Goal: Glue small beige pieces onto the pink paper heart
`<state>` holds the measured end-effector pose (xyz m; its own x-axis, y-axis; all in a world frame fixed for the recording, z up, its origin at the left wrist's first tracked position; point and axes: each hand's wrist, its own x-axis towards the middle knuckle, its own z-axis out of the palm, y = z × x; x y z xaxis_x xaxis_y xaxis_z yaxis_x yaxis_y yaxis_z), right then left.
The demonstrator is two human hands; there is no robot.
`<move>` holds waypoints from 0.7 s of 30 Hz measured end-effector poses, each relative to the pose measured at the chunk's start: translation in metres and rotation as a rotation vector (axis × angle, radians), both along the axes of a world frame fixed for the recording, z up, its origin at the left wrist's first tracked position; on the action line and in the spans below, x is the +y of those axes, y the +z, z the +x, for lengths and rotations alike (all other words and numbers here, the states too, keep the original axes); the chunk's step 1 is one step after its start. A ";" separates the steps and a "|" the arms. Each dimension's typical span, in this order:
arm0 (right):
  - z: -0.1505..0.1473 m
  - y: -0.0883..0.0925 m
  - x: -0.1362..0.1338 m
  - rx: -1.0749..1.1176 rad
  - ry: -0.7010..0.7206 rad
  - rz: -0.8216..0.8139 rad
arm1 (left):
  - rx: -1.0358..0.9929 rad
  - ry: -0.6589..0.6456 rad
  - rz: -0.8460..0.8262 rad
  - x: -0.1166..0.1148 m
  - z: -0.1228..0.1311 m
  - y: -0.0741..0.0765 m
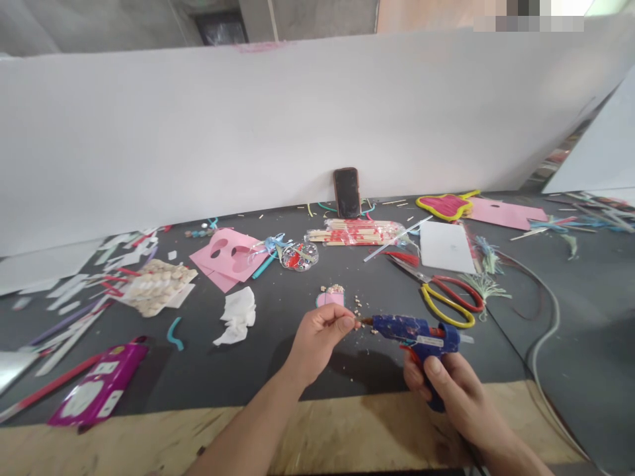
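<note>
My right hand [454,390] is wrapped round the handle of a blue hot glue gun [404,327], its nozzle pointing left. My left hand [320,337] is pinched right at the nozzle tip; what lies between thumb and finger is too small to make out. Just beyond my left fingers lies a small pink piece [325,300] edged in blue-green, partly hidden by the hand. Tiny pale beads or pebbles [336,289] sit along its far edge, and more are scattered on the dark table to its right.
Red and yellow-handled scissors [449,301] lie beyond the glue gun, near a white card [446,246]. A phone [347,192] leans on the white board behind wrapped sticks [354,233]. Crumpled tissue [237,316], pink cards [228,256] and a purple packet [102,383] lie left. A grey cable [546,337] runs right.
</note>
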<state>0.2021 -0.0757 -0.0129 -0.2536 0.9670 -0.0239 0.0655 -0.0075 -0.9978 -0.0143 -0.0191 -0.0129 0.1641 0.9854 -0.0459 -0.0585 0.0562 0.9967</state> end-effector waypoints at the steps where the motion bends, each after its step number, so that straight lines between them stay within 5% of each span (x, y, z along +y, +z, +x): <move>1: 0.000 0.000 0.000 0.000 -0.001 -0.002 | 0.002 -0.001 0.000 0.000 0.000 0.000; 21: -0.006 0.011 0.002 0.110 -0.077 -0.013 | 0.110 0.006 0.036 0.001 -0.003 0.003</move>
<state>0.1961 -0.0737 -0.0021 -0.1805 0.9835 -0.0127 -0.0454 -0.0213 -0.9987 -0.0169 -0.0179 -0.0103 0.1541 0.9877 -0.0281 0.0510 0.0204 0.9985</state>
